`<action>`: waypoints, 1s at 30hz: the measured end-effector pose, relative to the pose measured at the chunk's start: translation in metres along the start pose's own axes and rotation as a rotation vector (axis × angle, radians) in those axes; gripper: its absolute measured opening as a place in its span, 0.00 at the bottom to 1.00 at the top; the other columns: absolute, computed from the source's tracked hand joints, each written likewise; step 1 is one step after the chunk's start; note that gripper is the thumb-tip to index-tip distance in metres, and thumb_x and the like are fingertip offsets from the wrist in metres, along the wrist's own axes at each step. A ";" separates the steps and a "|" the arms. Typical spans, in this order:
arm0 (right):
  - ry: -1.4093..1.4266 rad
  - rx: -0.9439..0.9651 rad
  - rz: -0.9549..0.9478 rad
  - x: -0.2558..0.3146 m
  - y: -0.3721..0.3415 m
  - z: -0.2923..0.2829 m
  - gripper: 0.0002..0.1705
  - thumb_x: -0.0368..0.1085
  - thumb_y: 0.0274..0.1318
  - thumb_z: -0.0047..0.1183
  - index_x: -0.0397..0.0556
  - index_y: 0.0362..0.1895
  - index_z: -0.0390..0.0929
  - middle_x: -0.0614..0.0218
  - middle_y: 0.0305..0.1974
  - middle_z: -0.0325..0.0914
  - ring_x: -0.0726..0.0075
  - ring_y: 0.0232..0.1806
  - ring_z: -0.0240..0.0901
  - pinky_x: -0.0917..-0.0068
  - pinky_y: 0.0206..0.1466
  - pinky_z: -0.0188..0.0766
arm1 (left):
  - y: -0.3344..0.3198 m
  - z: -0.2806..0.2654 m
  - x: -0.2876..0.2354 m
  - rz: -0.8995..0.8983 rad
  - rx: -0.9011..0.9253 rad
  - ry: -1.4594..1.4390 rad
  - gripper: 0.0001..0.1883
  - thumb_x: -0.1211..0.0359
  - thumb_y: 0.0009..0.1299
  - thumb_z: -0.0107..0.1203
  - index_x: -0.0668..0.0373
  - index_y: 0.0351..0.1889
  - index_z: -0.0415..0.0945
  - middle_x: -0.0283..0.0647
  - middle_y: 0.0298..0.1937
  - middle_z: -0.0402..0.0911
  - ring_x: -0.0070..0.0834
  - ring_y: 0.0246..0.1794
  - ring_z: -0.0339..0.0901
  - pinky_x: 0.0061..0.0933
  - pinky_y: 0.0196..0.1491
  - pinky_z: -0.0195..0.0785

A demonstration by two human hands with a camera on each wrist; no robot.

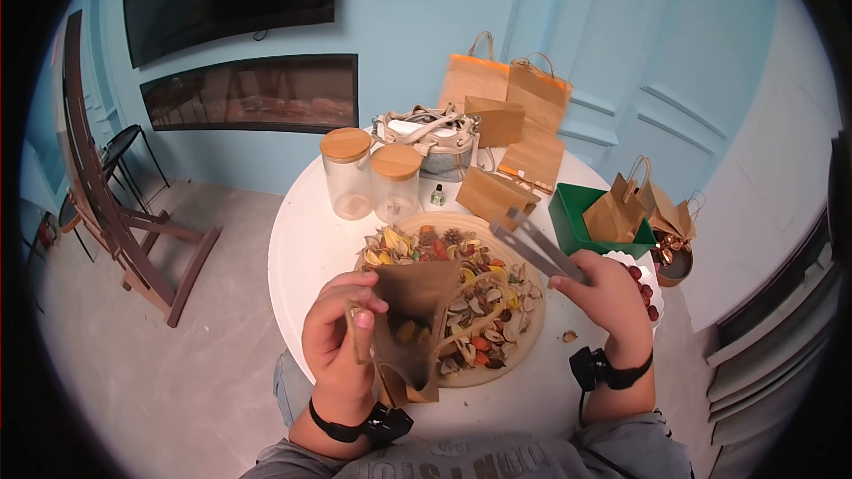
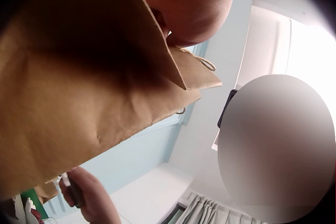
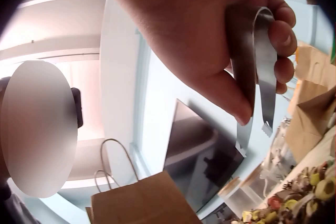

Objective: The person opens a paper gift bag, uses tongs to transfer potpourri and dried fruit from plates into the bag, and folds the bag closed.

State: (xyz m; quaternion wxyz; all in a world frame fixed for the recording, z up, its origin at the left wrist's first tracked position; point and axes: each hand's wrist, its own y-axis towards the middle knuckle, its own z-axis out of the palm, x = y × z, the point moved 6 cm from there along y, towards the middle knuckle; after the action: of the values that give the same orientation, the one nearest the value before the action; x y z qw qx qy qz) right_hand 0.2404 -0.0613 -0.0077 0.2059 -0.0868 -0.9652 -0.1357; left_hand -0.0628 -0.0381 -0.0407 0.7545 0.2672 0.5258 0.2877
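In the head view my left hand [image 1: 340,330] grips the top edge of an open brown paper bag [image 1: 417,288], with a few pieces visible inside it. The bag stands tilted over the near left part of a round wooden tray [image 1: 531,324] of dried petals and pods [image 1: 484,310]. My right hand [image 1: 608,295] holds metal tongs [image 1: 541,248] above the tray's right side. Their tips are apart with nothing between them, as the right wrist view also shows, where fingers and thumb wrap the tongs [image 3: 266,66].
Two glass jars with wooden lids [image 1: 395,182], a small bottle [image 1: 437,195] and a handbag [image 1: 435,146] stand behind the tray. Several paper bags [image 1: 532,98] are at the back. A green box [image 1: 568,213] and a white dish of red fruit [image 1: 652,288] lie to the right.
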 end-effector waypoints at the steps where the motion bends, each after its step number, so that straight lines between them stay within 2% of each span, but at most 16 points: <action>1: -0.007 0.061 0.016 -0.008 0.004 0.008 0.25 0.53 0.51 0.58 0.41 0.34 0.76 0.50 0.27 0.75 0.45 0.32 0.74 0.59 0.35 0.68 | 0.000 0.000 0.000 0.009 -0.015 -0.002 0.05 0.74 0.68 0.51 0.62 0.41 0.73 0.46 0.39 0.78 0.32 0.44 0.73 0.33 0.49 0.66; 2: -0.004 0.059 0.026 -0.014 0.010 0.014 0.25 0.53 0.51 0.58 0.41 0.34 0.76 0.50 0.27 0.75 0.45 0.32 0.74 0.59 0.35 0.68 | 0.000 0.000 0.002 0.005 -0.006 -0.004 0.05 0.74 0.68 0.51 0.62 0.41 0.73 0.46 0.39 0.78 0.32 0.44 0.73 0.33 0.49 0.66; 5: -0.011 0.228 0.059 -0.025 0.023 0.041 0.26 0.54 0.53 0.56 0.40 0.35 0.77 0.49 0.29 0.76 0.46 0.35 0.75 0.60 0.39 0.69 | -0.002 -0.002 0.003 0.030 -0.005 0.039 0.05 0.72 0.68 0.51 0.62 0.41 0.73 0.45 0.38 0.78 0.34 0.47 0.73 0.33 0.49 0.66; 9: 0.002 0.278 0.012 -0.033 0.030 0.068 0.25 0.54 0.54 0.55 0.40 0.35 0.77 0.49 0.29 0.76 0.47 0.34 0.75 0.60 0.39 0.69 | -0.003 -0.002 0.004 -0.006 -0.023 0.012 0.06 0.72 0.68 0.52 0.62 0.42 0.73 0.44 0.37 0.77 0.36 0.50 0.72 0.33 0.49 0.67; 11: 0.052 0.411 0.067 -0.029 0.026 0.077 0.26 0.54 0.55 0.57 0.40 0.38 0.78 0.52 0.29 0.77 0.52 0.34 0.75 0.64 0.38 0.69 | -0.003 -0.003 0.005 -0.015 -0.031 0.006 0.06 0.72 0.68 0.52 0.62 0.42 0.72 0.44 0.37 0.77 0.36 0.51 0.72 0.33 0.49 0.67; 12: 0.053 0.413 0.070 -0.027 0.025 0.076 0.26 0.54 0.55 0.57 0.40 0.38 0.78 0.52 0.29 0.77 0.52 0.34 0.75 0.64 0.38 0.69 | -0.003 -0.002 0.004 0.004 -0.025 0.000 0.06 0.72 0.68 0.52 0.62 0.42 0.72 0.44 0.38 0.77 0.36 0.50 0.72 0.33 0.48 0.68; 14: 0.056 0.495 -0.007 -0.017 0.020 0.077 0.26 0.55 0.56 0.55 0.42 0.40 0.78 0.53 0.32 0.79 0.52 0.35 0.76 0.64 0.39 0.70 | -0.002 -0.003 0.005 0.019 -0.018 -0.008 0.06 0.72 0.68 0.52 0.62 0.42 0.72 0.44 0.38 0.77 0.36 0.50 0.72 0.32 0.47 0.69; 18: -0.022 0.519 -0.027 0.000 0.011 0.075 0.25 0.54 0.56 0.55 0.44 0.41 0.78 0.54 0.33 0.79 0.51 0.35 0.76 0.63 0.40 0.70 | -0.001 -0.004 0.004 0.039 -0.008 0.008 0.06 0.73 0.68 0.52 0.62 0.42 0.72 0.45 0.40 0.77 0.35 0.49 0.73 0.31 0.45 0.70; 23: -0.175 0.375 -0.077 0.000 0.011 0.083 0.22 0.52 0.54 0.55 0.46 0.38 0.76 0.55 0.32 0.79 0.48 0.38 0.76 0.59 0.41 0.71 | -0.003 -0.004 0.005 0.004 -0.017 -0.008 0.07 0.73 0.68 0.52 0.62 0.42 0.72 0.45 0.40 0.77 0.35 0.49 0.73 0.31 0.45 0.70; 30: -0.175 0.319 -0.168 0.000 0.013 0.085 0.20 0.51 0.55 0.54 0.46 0.35 0.75 0.56 0.30 0.78 0.47 0.35 0.75 0.58 0.39 0.70 | -0.002 -0.004 0.004 0.021 -0.002 -0.012 0.07 0.73 0.68 0.51 0.62 0.42 0.72 0.46 0.40 0.76 0.35 0.49 0.73 0.31 0.45 0.70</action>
State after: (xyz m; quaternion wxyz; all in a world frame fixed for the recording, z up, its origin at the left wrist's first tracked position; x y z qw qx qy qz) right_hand 0.2114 -0.0238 -0.0800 0.1202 0.0164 -0.9926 0.0101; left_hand -0.0651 -0.0367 -0.0458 0.7547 0.2738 0.5182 0.2947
